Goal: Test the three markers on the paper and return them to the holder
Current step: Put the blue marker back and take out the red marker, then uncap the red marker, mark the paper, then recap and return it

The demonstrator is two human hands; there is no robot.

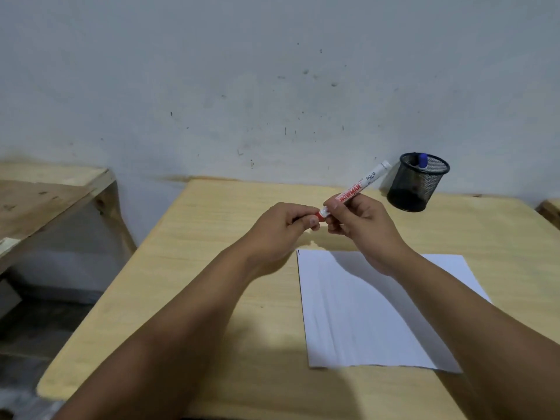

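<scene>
I see a light wooden table (188,268) against a scuffed pale wall (242,86); second wooden bench (45,195) stands apart at left.

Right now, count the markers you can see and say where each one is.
2 for certain. A red marker is held above the table between the left hand and right hand. A blue-capped marker stands in the mesh holder; a dark one may sit beside it.
</scene>
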